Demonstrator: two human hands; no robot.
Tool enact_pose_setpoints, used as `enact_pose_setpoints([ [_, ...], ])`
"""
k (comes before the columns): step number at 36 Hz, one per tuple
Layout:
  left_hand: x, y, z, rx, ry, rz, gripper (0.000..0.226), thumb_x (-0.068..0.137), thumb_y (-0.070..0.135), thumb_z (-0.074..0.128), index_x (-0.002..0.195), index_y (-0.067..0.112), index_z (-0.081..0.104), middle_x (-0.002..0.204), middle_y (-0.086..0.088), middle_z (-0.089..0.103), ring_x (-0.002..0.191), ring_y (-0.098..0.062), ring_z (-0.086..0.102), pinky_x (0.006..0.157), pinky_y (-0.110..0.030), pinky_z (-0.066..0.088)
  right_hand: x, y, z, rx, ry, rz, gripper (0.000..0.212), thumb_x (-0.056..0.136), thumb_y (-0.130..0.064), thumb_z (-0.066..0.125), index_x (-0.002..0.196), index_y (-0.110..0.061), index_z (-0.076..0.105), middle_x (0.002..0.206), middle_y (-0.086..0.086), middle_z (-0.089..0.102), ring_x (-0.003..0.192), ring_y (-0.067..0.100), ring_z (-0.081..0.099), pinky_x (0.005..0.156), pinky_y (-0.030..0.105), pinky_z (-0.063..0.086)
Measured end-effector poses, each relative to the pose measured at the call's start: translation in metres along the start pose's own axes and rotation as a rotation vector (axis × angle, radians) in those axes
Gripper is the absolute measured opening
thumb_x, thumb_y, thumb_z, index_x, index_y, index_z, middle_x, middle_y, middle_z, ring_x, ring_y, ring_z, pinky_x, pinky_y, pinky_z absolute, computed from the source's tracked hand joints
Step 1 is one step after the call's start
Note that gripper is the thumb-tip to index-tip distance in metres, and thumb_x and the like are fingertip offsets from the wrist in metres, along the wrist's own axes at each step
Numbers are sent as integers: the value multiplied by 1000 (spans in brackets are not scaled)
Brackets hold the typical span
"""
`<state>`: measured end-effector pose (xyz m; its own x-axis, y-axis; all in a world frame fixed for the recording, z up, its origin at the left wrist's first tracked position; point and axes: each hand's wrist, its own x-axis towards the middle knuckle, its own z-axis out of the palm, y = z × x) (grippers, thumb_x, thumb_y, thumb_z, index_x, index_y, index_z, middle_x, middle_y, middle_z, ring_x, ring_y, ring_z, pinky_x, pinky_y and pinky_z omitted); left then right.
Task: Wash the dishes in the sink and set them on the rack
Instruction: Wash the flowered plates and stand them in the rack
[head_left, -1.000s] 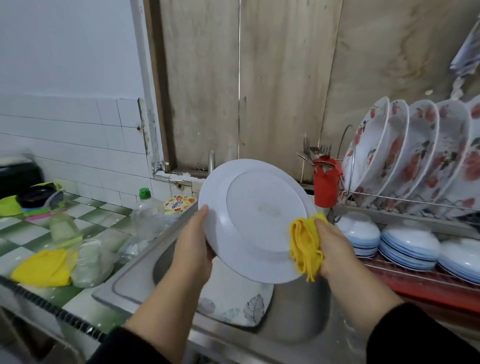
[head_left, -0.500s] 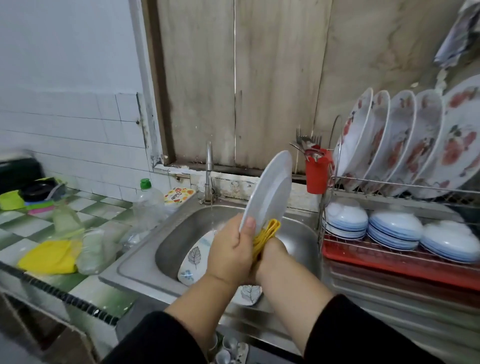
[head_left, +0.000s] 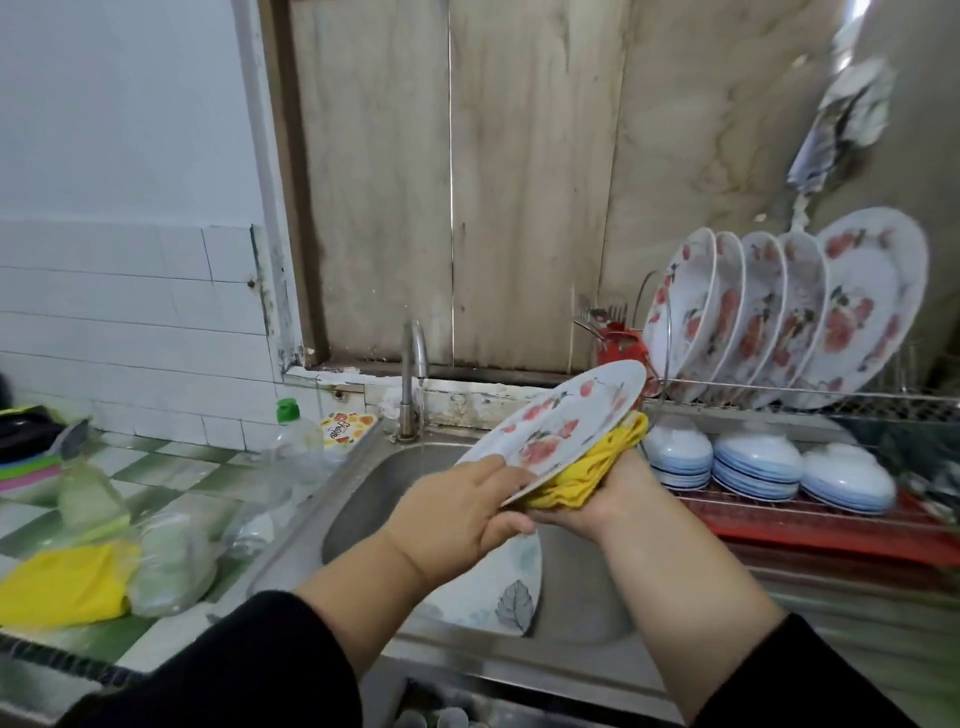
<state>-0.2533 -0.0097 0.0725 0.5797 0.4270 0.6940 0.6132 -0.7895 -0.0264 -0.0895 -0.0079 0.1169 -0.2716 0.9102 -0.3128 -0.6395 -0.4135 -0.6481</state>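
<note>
Kitchen corner, boarded wall behind, white tiles to the left of the hands; checkered table (head_left: 171, 467) left of the steel sink (head_left: 363, 499). Dish rack (head_left: 779, 400) stands to the right of the hands: five floral plates upright on its top tier, stacks of bowls (head_left: 756, 465) below, red cutlery cup (head_left: 621, 345) at its near end. Tap (head_left: 413, 374) beyond the hands, thin stream running. Leaf-patterned plate (head_left: 498, 592) lies in the sink beneath the hands, unwashed by my judgement. Floral plate (head_left: 561, 421) is held over the sink, tilted, face up, far rim raised toward the rack. Left hand (head_left: 457, 514) is clamped on its near rim, thumb on the face. Right hand (head_left: 602, 493) is palm-up beneath it, closed around a yellow cloth (head_left: 587, 473) pressed to the underside. Step in hand, as judged: wiping the back. To do it well: keep the left grip firm, since a wet rim slips; sweep the cloth across the whole underside and foot ring; rinse under the stream; let it drip over the sink; then slot it upright at the rack's near end, beside the other plates. Risk: knocking the cutlery cup on the way.
</note>
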Motion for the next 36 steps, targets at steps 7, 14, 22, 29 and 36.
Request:
enact_pose_setpoints([
  [7,-15,-28,-8,121,-41,194,20,95,38,39,107,26,48,85,3,64,64,-18,63,39,-22,45,-10,-2,-10,148,-100,-152,71,85,-69,31,125,-17,58,130,21,55,126,50,37,100,71,20],
  [14,-17,-36,-14,125,-24,190,30,79,22,42,108,27,48,81,3,62,58,-19,60,39,-19,41,-25,28,0,20,274,-374,46,101,-34,26,139,-13,41,140,19,46,127,44,42,95,51,36],
  [22,-23,-50,-16,74,-3,150,37,75,13,44,109,29,49,86,3,63,58,-20,61,37,-21,44,-48,27,5,219,-47,-365,69,91,-65,26,91,-14,73,87,21,72,88,42,61,77,54,45],
  [29,-23,-55,-15,16,24,136,39,73,10,45,103,31,53,85,6,63,65,-18,61,44,-23,44,-57,35,1,169,11,-340,31,90,-19,44,103,-3,66,98,25,70,75,40,70,63,60,52],
  [36,-27,17,-11,-468,348,-1030,59,78,25,74,129,14,47,131,-11,41,124,-23,31,105,-36,23,-64,43,-3,216,15,-410,54,66,-3,37,115,-5,61,113,26,65,88,41,67,67,60,53],
])
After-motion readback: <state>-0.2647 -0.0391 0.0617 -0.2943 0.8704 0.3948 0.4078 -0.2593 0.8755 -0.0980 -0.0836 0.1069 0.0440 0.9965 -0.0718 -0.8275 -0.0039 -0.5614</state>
